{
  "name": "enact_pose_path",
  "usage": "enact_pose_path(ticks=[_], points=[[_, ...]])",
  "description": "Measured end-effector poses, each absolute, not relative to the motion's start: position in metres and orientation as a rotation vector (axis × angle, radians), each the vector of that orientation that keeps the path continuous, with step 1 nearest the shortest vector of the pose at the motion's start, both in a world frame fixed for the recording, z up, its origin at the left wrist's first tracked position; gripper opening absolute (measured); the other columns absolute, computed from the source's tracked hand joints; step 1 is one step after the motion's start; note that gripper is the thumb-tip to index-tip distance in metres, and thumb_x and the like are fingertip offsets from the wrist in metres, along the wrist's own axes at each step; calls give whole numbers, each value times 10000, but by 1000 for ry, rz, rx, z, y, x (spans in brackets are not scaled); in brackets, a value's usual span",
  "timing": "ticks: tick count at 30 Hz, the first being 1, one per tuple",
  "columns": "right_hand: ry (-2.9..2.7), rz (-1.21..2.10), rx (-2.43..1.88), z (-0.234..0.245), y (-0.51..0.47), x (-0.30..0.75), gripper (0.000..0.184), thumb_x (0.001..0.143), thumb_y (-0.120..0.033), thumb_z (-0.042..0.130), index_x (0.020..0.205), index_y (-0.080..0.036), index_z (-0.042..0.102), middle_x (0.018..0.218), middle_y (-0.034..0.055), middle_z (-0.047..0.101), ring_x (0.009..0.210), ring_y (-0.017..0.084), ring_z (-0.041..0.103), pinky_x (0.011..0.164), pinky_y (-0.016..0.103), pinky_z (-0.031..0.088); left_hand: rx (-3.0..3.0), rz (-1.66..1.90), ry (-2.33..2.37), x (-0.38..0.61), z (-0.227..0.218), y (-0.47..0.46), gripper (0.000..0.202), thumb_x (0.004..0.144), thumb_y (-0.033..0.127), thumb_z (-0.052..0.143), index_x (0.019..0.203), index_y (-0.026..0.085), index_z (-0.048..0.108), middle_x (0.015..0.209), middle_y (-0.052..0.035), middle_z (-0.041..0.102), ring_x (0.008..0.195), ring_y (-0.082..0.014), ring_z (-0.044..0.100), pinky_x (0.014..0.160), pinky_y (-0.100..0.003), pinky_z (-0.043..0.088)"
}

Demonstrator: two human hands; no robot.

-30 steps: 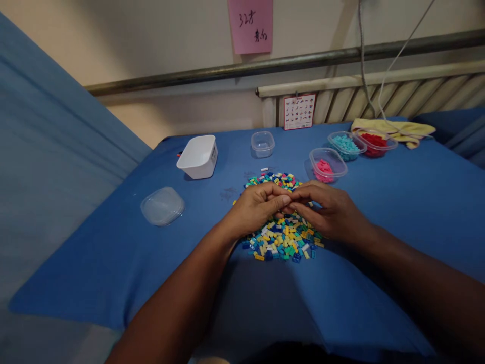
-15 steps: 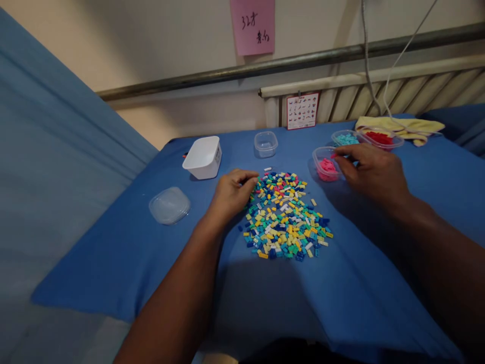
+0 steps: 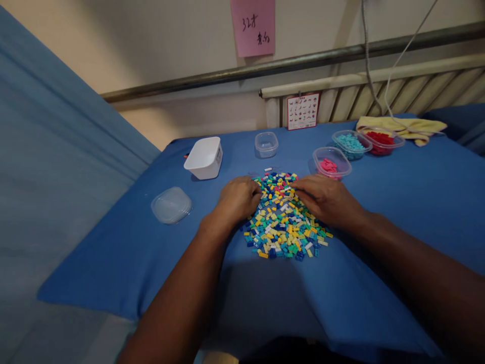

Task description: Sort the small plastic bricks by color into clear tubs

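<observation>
A loose heap of small toy building bricks (image 3: 284, 227) in yellow, cream, blue, green, white and pink lies spread on the blue cloth. At its upper left edge is my left hand (image 3: 238, 198), fingers curled together against the bricks; what they hold, if anything, is hidden. My right hand (image 3: 328, 198) reaches over the upper right of the heap, thumb and forefinger slightly apart at the bricks near some pink ones. Just behind it stands a clear tub (image 3: 343, 164) with pink bricks (image 3: 328, 165) inside, partly covered by this hand.
Clear tubs of light blue bricks (image 3: 350, 141) and red bricks (image 3: 379, 139) stand at the back right by a yellow cloth (image 3: 401, 127). Behind the heap are an empty clear tub (image 3: 266, 149) and a white bin (image 3: 204, 156). Clear lids (image 3: 172, 206) lie left.
My right hand has moved left and down from the tub of pink bricks to the heap, and the pink brick in its fingers is gone. My left hand has curled and shifted slightly.
</observation>
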State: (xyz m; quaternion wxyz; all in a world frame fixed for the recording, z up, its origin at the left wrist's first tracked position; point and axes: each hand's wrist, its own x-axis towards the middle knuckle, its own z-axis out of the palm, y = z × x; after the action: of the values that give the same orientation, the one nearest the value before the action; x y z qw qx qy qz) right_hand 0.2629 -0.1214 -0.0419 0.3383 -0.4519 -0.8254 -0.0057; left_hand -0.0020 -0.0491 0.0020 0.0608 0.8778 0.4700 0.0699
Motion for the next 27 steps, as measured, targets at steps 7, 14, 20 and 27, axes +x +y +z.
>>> enact_pose_path(ticks=[7, 14, 20, 27], points=[[-2302, 108, -1077, -45, -121, 259, 302, 1036, -152, 613, 1279, -190, 788, 1112, 123, 850, 983, 306, 782, 870, 452, 626, 2509, 477, 1416, 2, 5, -57, 131, 943, 218, 651, 988, 187, 769, 984, -92, 784, 913, -250, 697, 825, -369, 507], [-2025, 176, -960, -30, -134, 255, 264, 1074, -220, 670, 1325, -253, 742, 1188, 98, 827, 1052, 259, 783, 902, 411, 626, 1550, 848, 848, 38, -12, -79, 312, 833, 362, 861, 1033, 167, 723, 888, -24, 754, 781, -141, 687, 763, -273, 538], [-1956, 96, -1052, -28, -131, 257, 93, 1069, -254, 702, 1114, -230, 780, 1012, 80, 817, 900, 242, 764, 807, 380, 599, 1778, 918, 947, 37, -16, -73, 311, 981, 369, 753, 1234, 190, 778, 1038, -77, 822, 934, -201, 749, 878, -341, 585], [-1801, 211, -1203, -46, -120, 264, 60, 1014, -217, 719, 1032, -213, 777, 889, 43, 779, 752, 204, 713, 706, 343, 542, 2712, 387, 1302, 43, -12, -49, 299, 1077, 282, 580, 1043, 187, 862, 1095, -143, 792, 1124, -315, 709, 997, -445, 555]])
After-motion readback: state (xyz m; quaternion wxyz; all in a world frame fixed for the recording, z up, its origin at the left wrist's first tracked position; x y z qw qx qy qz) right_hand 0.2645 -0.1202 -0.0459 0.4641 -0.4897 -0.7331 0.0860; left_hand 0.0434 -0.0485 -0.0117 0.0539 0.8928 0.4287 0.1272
